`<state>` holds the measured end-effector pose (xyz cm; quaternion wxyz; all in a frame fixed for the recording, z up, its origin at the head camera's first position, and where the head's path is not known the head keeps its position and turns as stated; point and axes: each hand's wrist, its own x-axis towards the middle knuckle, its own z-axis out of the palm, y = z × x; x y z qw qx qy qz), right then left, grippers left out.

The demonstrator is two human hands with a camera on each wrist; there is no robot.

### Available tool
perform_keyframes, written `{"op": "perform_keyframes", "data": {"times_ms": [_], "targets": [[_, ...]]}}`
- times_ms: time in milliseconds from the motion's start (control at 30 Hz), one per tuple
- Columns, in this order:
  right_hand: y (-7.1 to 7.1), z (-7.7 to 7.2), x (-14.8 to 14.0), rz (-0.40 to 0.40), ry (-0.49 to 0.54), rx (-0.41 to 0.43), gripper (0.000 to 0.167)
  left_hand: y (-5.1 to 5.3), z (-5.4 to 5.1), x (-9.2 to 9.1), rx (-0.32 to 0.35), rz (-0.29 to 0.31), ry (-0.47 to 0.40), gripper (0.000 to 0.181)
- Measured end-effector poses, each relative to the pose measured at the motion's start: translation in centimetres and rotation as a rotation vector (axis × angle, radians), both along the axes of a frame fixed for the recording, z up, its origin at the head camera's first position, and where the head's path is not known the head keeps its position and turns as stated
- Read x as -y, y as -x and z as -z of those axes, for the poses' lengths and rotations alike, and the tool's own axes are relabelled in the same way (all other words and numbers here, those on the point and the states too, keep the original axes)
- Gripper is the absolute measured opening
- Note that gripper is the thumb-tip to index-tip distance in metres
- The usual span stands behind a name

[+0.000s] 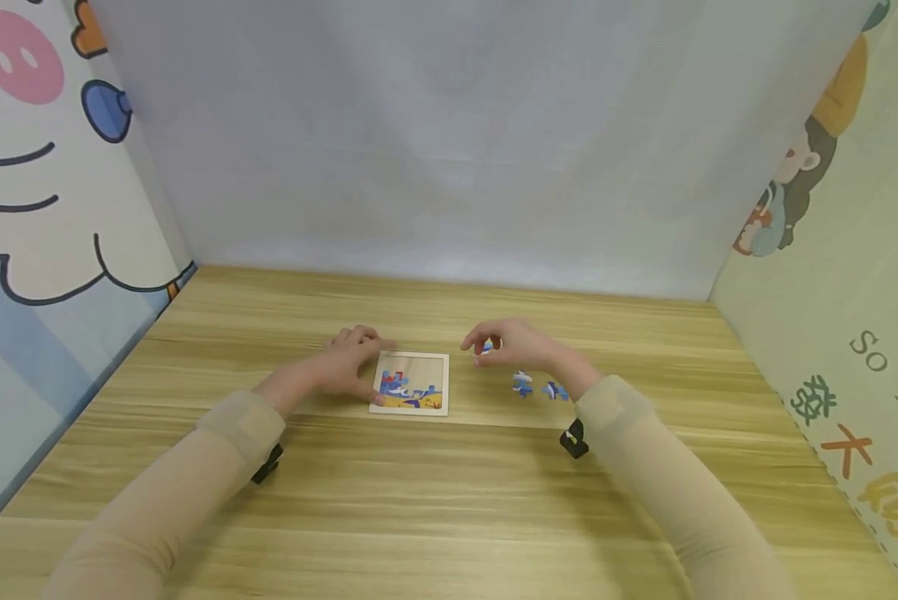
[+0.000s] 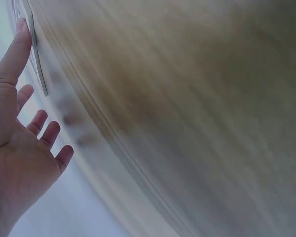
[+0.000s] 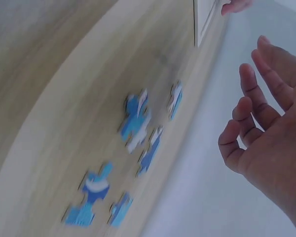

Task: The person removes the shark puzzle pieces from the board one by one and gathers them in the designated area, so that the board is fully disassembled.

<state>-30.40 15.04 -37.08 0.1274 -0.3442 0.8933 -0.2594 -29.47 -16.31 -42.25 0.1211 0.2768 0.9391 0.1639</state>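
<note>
A partly filled jigsaw puzzle board (image 1: 413, 367) with a pale rim lies on the table; blue, red and yellow pieces cover its lower part. My left hand (image 1: 341, 364) spans the board's left side, thumb at the lower left corner and fingers spread near the upper left. In the left wrist view the thumb (image 2: 20, 47) rests at the board's edge (image 2: 38, 64). To the right of the board my right hand (image 1: 522, 343) hovers with loosely bent fingers, nothing visible between them. Loose blue-and-white puzzle pieces (image 1: 522, 383) lie below it, several showing in the right wrist view, including one piece (image 3: 135, 118).
The wooden table (image 1: 418, 508) extends around the board, with a pale curtain (image 1: 449, 167) behind it. Printed cloths stand at the left (image 1: 43, 192) and right (image 1: 831, 292). A black wrist device (image 1: 574, 439) shows under the right sleeve.
</note>
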Motion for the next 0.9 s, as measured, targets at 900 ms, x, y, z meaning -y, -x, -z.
{"op": "perform_keyframes", "data": {"times_ms": [900], "targets": [[0.8, 3.9, 8.5, -0.021, -0.058, 0.058, 0.038, -0.8, 0.2, 0.5, -0.024, -0.054, 0.014, 0.088]]}}
